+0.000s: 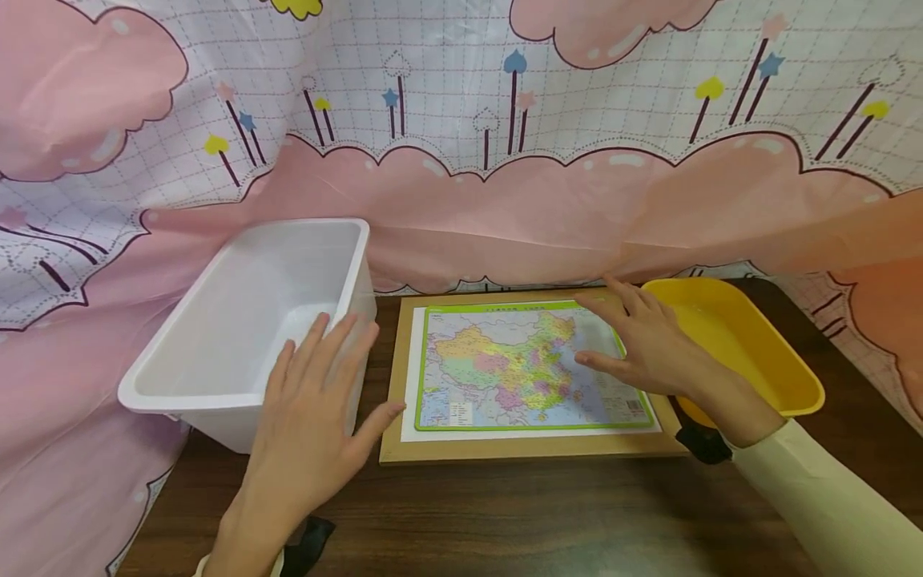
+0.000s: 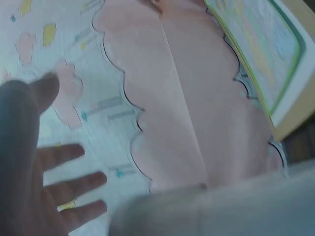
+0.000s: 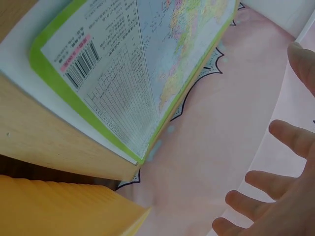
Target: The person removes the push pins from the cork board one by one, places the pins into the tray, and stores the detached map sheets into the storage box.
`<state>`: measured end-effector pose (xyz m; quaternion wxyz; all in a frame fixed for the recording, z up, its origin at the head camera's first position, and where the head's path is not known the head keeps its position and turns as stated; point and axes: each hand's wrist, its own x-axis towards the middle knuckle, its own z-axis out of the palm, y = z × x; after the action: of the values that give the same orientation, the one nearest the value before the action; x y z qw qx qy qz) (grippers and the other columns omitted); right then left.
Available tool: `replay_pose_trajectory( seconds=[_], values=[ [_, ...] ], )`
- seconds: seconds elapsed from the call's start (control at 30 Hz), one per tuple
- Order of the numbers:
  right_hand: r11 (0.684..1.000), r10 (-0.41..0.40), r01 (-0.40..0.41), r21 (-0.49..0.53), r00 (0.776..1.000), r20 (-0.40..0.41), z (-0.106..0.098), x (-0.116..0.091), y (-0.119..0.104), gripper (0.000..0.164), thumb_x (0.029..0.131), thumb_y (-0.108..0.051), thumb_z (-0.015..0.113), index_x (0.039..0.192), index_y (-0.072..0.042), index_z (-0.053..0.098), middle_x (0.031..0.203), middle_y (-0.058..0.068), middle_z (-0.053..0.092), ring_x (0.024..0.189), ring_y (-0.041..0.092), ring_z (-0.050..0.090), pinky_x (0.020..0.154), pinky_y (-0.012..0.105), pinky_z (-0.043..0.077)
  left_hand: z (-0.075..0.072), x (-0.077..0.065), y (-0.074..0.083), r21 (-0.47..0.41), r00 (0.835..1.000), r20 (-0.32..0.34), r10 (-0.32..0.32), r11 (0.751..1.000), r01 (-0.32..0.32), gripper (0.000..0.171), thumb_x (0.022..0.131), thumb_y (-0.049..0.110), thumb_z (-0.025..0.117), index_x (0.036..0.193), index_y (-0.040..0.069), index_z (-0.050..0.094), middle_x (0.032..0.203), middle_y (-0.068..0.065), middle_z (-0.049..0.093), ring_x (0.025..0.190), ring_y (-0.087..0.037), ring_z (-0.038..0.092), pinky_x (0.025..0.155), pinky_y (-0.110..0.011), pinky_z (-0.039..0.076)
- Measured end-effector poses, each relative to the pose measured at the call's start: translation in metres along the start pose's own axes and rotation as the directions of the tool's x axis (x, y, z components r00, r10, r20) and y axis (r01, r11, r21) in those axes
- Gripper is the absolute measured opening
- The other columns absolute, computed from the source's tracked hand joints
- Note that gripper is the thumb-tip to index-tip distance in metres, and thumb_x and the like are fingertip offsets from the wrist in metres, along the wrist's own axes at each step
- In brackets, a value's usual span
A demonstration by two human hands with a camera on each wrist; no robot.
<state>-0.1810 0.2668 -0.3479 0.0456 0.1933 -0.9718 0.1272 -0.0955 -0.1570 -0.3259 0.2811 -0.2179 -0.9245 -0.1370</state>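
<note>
A green-edged map of China (image 1: 505,369) lies on a white sheet (image 1: 534,436) over a wooden board (image 1: 461,453). Fingers spread, my left hand (image 1: 306,425) hovers in front of the white plastic tub (image 1: 245,320) at the left and holds nothing. My right hand (image 1: 642,340) is above the map's right side, with its fingers apart and nothing in them; the right wrist view shows the map's barcode corner (image 3: 83,64) near it. Beside that hand stands a shallow yellow tray (image 1: 735,336). The left wrist view is blurred.
All of this stands on a dark wood table (image 1: 505,513). A pink and white patterned cloth (image 1: 469,192) hangs behind it and down the left side. The tub's high walls rise close to the board's left edge, and the tray sits tight against its right.
</note>
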Motion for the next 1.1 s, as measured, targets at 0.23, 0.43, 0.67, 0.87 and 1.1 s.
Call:
replay_pose_trajectory(
  seconds=[0.23, 0.43, 0.67, 0.87, 1.1],
  values=[
    [1.0, 0.01, -0.01, 0.004, 1.0, 0.016, 0.002, 0.002, 0.002, 0.083, 0.098, -0.058, 0.071, 0.165, -0.023, 0.038, 0.176, 0.026, 0.014, 0.155, 0.061, 0.022, 0.116, 0.086, 0.017, -0.008, -0.013, -0.03, -0.022, 0.979, -0.123, -0.164, 0.987, 0.162, 0.082, 0.101, 0.075, 0.049, 0.158, 0.015, 0.05, 0.159, -0.017, 0.052, 0.156, -0.046, 0.035, 0.121, -0.078, 0.022],
    [1.0, 0.012, -0.012, -0.003, 1.0, 0.02, 0.0, 0.004, 0.005, 0.083, 0.098, -0.059, 0.07, 0.165, -0.024, 0.037, 0.176, 0.027, 0.015, 0.154, 0.061, 0.023, 0.116, 0.086, 0.018, -0.018, -0.02, -0.05, -0.054, 0.959, -0.164, -0.231, 0.973, 0.225, 0.074, 0.094, 0.052, 0.074, 0.154, 0.013, 0.053, 0.154, -0.021, 0.054, 0.149, -0.053, 0.041, 0.118, -0.075, 0.025],
    [1.0, 0.013, -0.013, -0.005, 1.0, 0.02, -0.002, 0.007, 0.004, 0.082, 0.097, -0.059, 0.071, 0.164, -0.024, 0.039, 0.175, 0.027, 0.017, 0.154, 0.061, 0.024, 0.116, 0.087, 0.017, -0.026, -0.03, -0.069, -0.128, 0.929, -0.228, -0.29, 0.955, 0.267, 0.066, 0.091, 0.039, 0.079, 0.148, 0.013, 0.06, 0.146, -0.021, 0.06, 0.131, -0.052, 0.05, 0.103, -0.071, 0.033],
    [1.0, -0.007, 0.007, -0.016, 1.0, 0.01, -0.002, 0.009, 0.004, 0.082, 0.097, -0.056, 0.073, 0.164, -0.021, 0.04, 0.174, 0.028, 0.019, 0.152, 0.061, 0.027, 0.117, 0.085, 0.019, -0.021, -0.042, -0.084, -0.154, 0.915, -0.242, -0.323, 0.944, 0.293, 0.054, 0.089, 0.032, 0.08, 0.138, 0.012, 0.068, 0.135, -0.022, 0.064, 0.115, -0.05, 0.052, 0.098, -0.065, 0.031],
    [1.0, -0.008, 0.008, -0.014, 1.0, -0.013, -0.003, 0.012, 0.004, 0.083, 0.096, -0.052, 0.075, 0.163, -0.016, 0.041, 0.172, 0.029, 0.021, 0.152, 0.06, 0.027, 0.116, 0.085, 0.021, -0.012, -0.048, -0.099, -0.198, 0.894, -0.324, -0.31, 0.946, 0.256, 0.038, 0.089, 0.036, 0.08, 0.113, 0.006, 0.078, 0.103, -0.017, 0.068, 0.112, 0.0, 0.055, 0.107, -0.038, 0.026]
  ],
)
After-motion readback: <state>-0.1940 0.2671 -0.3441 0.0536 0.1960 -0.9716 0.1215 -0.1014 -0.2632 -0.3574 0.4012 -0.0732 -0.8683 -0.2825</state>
